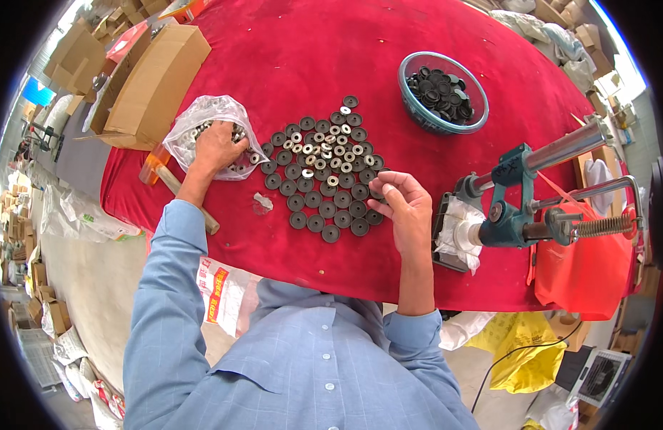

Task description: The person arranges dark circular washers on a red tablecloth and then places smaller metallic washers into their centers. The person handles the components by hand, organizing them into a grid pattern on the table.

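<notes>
My left hand (218, 147) reaches into a clear plastic bag (224, 106) of small metal rings; its fingertips are hidden among them. At the right edge of a spread of black round discs (330, 233), my right hand (403, 201) has its thumb and fingers drawn together at one black disc, partly covered by the fingers. The discs lie flat, close together, each with a small hole or stud at its centre. Silvery metal rings (333, 180) sit scattered on the upper middle of the spread, some on discs, some piled loosely.
A clear bowl (409, 107) of black caps stands at the back right. A hand press (514, 193) with a spring and steel bars is on the right, a red bag (582, 272) beside it. An open cardboard box (155, 86) and a wooden stick (208, 221) lie left. Red cloth (310, 43) covers the table.
</notes>
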Available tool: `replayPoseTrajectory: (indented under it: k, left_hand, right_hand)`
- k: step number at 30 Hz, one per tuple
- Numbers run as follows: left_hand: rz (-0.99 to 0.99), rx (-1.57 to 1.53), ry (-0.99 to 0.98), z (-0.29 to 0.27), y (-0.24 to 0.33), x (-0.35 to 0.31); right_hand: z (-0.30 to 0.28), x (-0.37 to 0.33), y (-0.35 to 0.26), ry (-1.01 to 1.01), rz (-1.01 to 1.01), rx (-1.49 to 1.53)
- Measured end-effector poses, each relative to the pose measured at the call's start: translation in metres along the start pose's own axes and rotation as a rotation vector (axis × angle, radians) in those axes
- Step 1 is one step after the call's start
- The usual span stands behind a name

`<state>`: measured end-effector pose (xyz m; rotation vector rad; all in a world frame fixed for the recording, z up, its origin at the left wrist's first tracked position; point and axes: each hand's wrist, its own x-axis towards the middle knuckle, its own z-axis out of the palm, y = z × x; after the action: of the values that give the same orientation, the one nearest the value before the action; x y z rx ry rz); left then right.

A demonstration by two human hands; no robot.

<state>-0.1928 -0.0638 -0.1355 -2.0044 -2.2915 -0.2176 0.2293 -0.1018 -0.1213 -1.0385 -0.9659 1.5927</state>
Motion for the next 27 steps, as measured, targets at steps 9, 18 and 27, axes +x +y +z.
replayPoseTrajectory:
  k: [9,18,27]
  left_hand:
    - [0.111,-0.249,0.084,-0.008,-0.007,-0.011]
    - [-0.176,-0.766,0.122,-0.001,-0.019,-0.007]
    - [-0.382,-1.763,-0.020,-0.040,0.122,-0.077]
  right_hand:
    - [0.001,-0.006,0.000,-0.021,-0.001,0.043]
    - [0.021,-0.017,0.004,-0.140,0.081,0.142]
    - [0.086,-0.034,0.027,-0.373,0.377,0.253]
